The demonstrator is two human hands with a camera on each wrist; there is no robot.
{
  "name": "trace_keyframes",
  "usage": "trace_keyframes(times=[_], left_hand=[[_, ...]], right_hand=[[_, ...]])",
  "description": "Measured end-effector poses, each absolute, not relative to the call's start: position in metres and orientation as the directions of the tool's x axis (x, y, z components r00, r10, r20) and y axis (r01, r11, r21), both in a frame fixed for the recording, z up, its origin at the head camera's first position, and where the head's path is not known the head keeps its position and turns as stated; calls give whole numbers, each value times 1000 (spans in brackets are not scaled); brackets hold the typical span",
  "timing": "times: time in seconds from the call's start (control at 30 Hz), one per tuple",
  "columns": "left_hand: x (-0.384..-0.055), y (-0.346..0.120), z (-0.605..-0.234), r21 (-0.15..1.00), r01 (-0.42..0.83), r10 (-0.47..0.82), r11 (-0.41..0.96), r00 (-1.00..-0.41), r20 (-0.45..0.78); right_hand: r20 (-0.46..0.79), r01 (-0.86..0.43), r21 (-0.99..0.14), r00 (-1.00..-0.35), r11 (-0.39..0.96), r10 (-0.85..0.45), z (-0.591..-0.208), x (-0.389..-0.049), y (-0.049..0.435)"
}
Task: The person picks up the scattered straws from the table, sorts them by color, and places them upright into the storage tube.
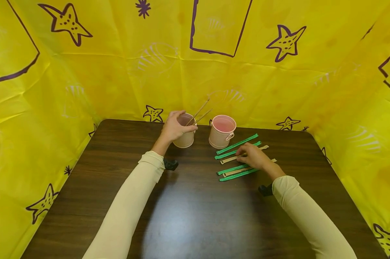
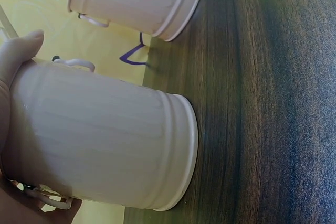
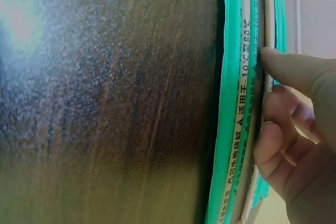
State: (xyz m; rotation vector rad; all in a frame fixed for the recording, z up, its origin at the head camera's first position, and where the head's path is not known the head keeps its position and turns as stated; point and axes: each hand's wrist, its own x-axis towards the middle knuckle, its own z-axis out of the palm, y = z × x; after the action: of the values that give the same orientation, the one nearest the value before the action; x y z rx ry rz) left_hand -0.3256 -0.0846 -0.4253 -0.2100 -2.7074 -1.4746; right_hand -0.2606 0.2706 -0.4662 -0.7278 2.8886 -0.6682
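Observation:
On the left, my left hand (image 1: 176, 128) grips a pale pink bucket (image 1: 184, 141) around its rim, thumb on the near right side. Two thin tan wrapped straws (image 1: 199, 110) lean out of that bucket. My right hand (image 1: 254, 157) pinches a tan paper-wrapped straw (image 1: 228, 160) lying on the table; in the right wrist view the thumb and curled fingers meet at this tan straw (image 3: 269, 14). Green wrapped straws (image 1: 237, 144) lie beyond it. Closer to me is a cluster of green straws (image 1: 238, 175) with a tan straw (image 1: 235, 172) between them.
A second pink bucket (image 1: 218, 139) with a side handle stands right of the gripped one. The dark wooden table (image 1: 195, 216) reaches a yellow patterned cloth (image 1: 117, 82) at the back and sides. Black wrist straps (image 1: 171, 165) show on both arms.

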Motion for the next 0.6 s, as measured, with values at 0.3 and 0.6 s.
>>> trace_keyframes(times=[0.3, 0.6], left_hand=[[-325, -85, -426, 837, 142, 92, 528, -990, 110], [-325, -85, -424, 836, 149, 96, 528, -989, 115]], right_hand=[[38, -488, -389, -856, 781, -515, -466, -261, 268], [-4, -397, -517, -885, 758, -466, -443, -257, 257]])
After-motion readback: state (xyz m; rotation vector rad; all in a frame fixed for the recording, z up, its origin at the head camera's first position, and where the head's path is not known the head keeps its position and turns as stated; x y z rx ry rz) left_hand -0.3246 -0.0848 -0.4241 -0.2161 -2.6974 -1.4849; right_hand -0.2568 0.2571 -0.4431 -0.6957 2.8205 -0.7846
